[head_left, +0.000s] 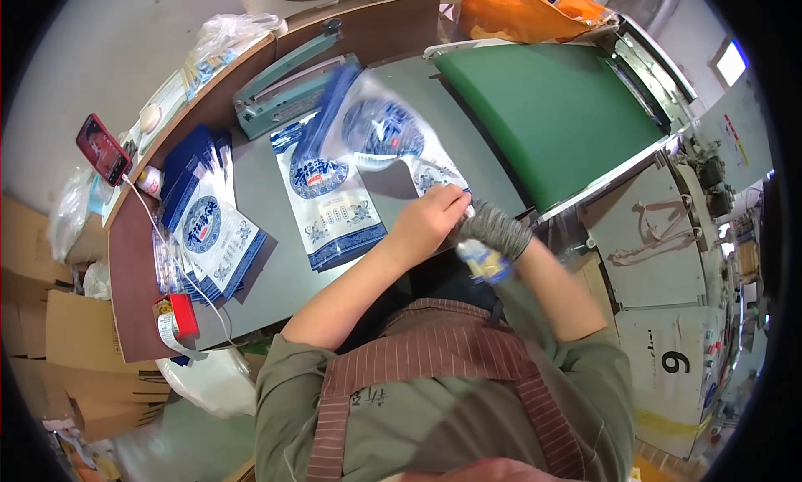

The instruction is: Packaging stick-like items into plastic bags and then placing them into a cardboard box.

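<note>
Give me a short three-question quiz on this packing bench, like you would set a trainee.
1. True or false: the right hand wears a grey knit glove, while the left hand is bare.
2. Which thing lies flat on the grey table just left of the left hand?
A. a blue and white pouch
B. a pair of scissors
C. a cardboard box
3. Fill the gap: at the table's back edge stands a teal heat sealer, and to the right of it runs a ___ conveyor belt.

Key: 1 true; 2 A; 3 green.
</note>
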Demonstrator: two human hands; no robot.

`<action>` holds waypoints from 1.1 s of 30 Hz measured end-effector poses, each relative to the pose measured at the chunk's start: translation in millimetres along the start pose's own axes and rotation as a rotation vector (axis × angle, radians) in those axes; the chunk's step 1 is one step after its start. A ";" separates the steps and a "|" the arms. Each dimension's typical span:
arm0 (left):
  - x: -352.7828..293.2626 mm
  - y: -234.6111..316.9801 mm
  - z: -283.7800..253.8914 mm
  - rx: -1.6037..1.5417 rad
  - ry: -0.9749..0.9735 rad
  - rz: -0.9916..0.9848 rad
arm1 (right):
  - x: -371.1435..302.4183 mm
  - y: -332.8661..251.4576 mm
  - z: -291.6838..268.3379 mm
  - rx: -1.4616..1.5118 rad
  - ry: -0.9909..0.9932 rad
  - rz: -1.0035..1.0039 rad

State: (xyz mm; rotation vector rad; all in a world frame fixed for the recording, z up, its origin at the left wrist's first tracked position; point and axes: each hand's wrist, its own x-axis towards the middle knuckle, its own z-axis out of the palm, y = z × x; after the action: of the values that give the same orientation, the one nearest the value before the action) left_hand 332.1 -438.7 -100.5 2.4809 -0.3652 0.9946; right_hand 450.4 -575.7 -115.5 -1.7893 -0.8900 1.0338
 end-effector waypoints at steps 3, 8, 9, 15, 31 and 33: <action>-7.3 25.1 -32.7 -0.264 -0.158 -0.259 | -46.4 -1.3 60.4 0.896 0.015 0.038; -76.7 75.7 -61.1 -0.619 -0.281 -0.330 | -112.8 50.9 69.0 0.088 -0.177 -0.033; -78.7 73.3 -63.2 -0.579 -0.248 -0.393 | -105.9 29.1 63.6 -0.259 -0.058 0.013; -45.9 21.3 -35.0 0.313 -0.030 -0.377 | -1.9 -5.7 52.8 -0.689 0.451 -0.246; 91.6 -10.6 -189.7 -0.429 0.115 -0.800 | -35.4 -217.7 -45.2 -0.263 0.225 -0.371; 85.1 17.8 -164.5 -0.329 0.197 -0.572 | -28.1 -203.9 -47.7 -0.134 0.226 -0.361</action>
State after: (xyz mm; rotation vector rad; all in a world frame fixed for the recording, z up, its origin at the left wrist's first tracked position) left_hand 288.6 -380.2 70.7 1.9922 0.2218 0.8402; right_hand 450.6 -539.3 92.7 -1.7289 -1.1084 0.5418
